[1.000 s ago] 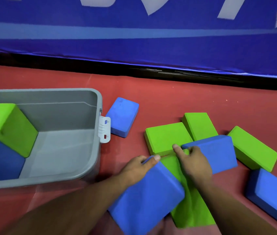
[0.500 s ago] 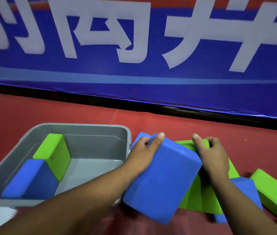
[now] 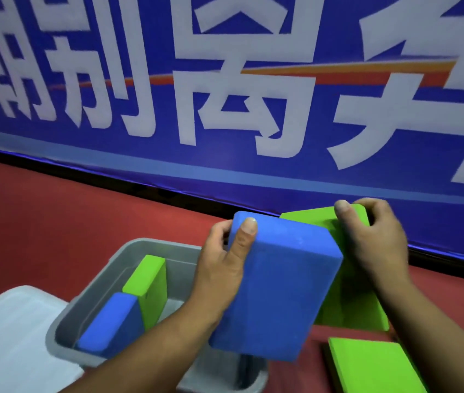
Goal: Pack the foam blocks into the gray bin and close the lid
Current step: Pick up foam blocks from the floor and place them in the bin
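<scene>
My left hand [image 3: 222, 268] grips the top left corner of a blue foam block [image 3: 279, 293], held up tilted over the right end of the gray bin [image 3: 128, 253]. My right hand [image 3: 372, 242] grips a green foam block [image 3: 350, 299] right behind the blue one; the two blocks are pressed together. Inside the bin, a green block [image 3: 148, 285] and a blue block [image 3: 111, 321] stand on edge at the left end. Another green block [image 3: 367, 364] lies on the red floor at the lower right. My arms hide the bin's near right part.
A pale flat sheet, maybe the lid [image 3: 6, 336], lies left of the bin. A blue banner [image 3: 225, 109] with large white characters runs across the back. Red floor [image 3: 55, 217] stretches between the banner and the bin.
Both hands have lifted the blue and green blocks together off the floor, up and left over the bin. The view has tilted upward, so most floor blocks have dropped out of sight.
</scene>
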